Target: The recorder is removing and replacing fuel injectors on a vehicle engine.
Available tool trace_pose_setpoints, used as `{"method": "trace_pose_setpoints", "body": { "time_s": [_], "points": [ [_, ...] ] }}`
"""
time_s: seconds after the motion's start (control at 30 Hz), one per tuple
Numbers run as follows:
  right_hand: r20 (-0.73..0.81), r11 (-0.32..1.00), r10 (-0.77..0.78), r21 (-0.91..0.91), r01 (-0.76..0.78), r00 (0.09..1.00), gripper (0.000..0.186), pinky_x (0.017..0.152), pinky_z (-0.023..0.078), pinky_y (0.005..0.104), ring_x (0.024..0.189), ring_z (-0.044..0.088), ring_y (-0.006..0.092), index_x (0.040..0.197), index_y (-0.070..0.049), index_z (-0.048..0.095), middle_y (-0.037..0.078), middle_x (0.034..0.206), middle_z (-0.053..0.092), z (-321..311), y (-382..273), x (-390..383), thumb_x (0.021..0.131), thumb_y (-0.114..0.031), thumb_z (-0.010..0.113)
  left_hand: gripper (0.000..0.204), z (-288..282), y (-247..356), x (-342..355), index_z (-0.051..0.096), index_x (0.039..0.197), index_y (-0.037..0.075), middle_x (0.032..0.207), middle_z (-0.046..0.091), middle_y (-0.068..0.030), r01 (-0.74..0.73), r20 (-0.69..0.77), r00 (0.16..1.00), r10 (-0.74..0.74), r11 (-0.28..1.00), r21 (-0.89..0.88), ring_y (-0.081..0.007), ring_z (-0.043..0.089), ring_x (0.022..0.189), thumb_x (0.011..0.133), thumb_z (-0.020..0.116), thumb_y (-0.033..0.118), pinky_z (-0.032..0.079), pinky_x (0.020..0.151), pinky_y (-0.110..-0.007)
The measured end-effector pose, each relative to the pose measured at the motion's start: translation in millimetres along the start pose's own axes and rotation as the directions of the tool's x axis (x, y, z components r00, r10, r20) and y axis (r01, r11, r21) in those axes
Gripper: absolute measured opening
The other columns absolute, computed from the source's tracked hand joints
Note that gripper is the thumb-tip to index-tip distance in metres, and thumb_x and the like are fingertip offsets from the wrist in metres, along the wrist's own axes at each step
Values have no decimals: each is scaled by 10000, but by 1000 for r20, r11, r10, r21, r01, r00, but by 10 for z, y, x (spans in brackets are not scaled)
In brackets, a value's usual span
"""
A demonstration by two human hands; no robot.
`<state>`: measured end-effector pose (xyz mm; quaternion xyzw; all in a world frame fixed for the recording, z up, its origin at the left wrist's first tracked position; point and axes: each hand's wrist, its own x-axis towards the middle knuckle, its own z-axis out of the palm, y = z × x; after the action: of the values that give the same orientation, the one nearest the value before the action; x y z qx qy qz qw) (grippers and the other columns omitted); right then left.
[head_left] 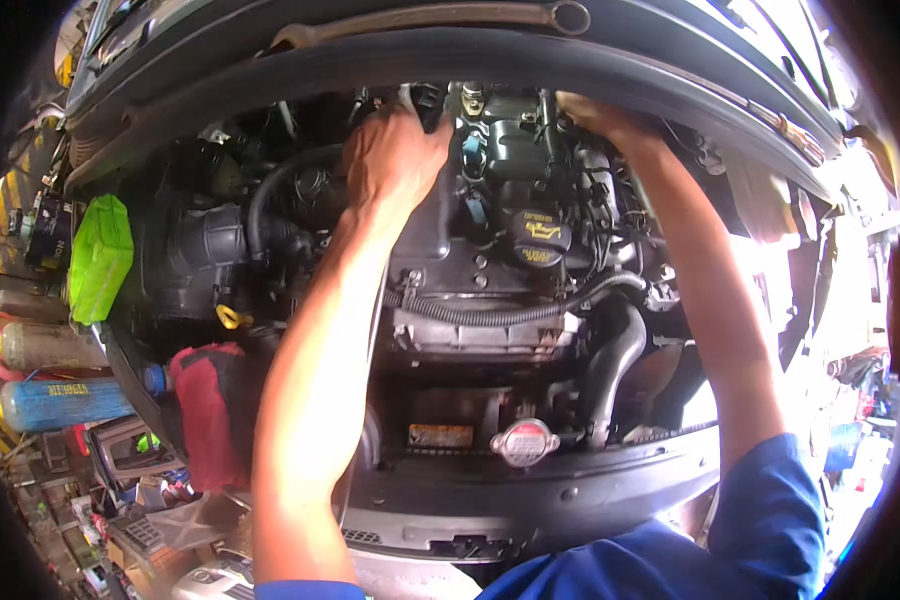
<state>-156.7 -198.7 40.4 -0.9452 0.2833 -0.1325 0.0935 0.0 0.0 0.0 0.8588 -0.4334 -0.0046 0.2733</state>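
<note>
My left hand (398,155) reaches to the back of the engine, left of the black engine cover (515,150). Its fingers are curled in among dark parts, and whatever they hold cannot be made out. On the far right side of the engine is my right hand (592,115), its fingertips hidden among parts and hoses. Between the two hands, light blue pieces (473,152) show in openings along the engine's top. The black oil filler cap (541,237) with yellow markings sits nearer to me.
A combination wrench (430,18) lies along the raised edge above the engine. Closer in are the radiator cap (525,442), a corrugated hose (490,316) and a yellow dipstick handle (233,317). To the left are a bright green object (101,258), a red cloth (208,415) and a blue gas cylinder (65,402).
</note>
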Motion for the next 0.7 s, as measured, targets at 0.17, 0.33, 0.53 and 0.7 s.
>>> {"method": "trace_pose_setpoints", "body": {
  "time_s": [0.17,0.33,0.53,0.7],
  "points": [
    [-186,976,-95,173,128,978,262,854,540,467,984,681,425,1125,-1,698,221,1071,696,198,-183,-1177,1038,-243,646,533,-182,-371,-68,751,1087,-47,995,742,-331,67,-5,998,-66,998,9,-486,740,991,928,701,460,588,904,-531],
    [33,958,234,160,-236,972,351,922,559,470,1075,692,392,1282,-46,682,180,1189,687,-90,-859,-3121,931,-24,687,435,-17,-326,-136,733,1096,13,1001,758,-274,-33,-146,989,21,996,-81,-449,743,974,945,691,419,590,858,-531],
    [-85,857,461,302,-418,883,484,1067,478,490,1244,608,435,1399,6,614,257,1373,602,-103,-1220,-3840,1117,-355,458,373,78,-193,-79,732,1102,14,1007,761,-258,-131,-194,976,94,974,-185,-450,743,968,909,740,333,599,849,-523],
    [-215,888,456,170,-426,864,460,1020,503,457,1172,654,404,1359,25,622,240,1317,639,-59,-1198,-3884,1122,-329,451,561,-80,-178,-95,646,1319,12,1200,722,-294,-26,-70,998,6,956,-292,-492,673,1151,910,748,381,550,988,-520]
  ]
}}
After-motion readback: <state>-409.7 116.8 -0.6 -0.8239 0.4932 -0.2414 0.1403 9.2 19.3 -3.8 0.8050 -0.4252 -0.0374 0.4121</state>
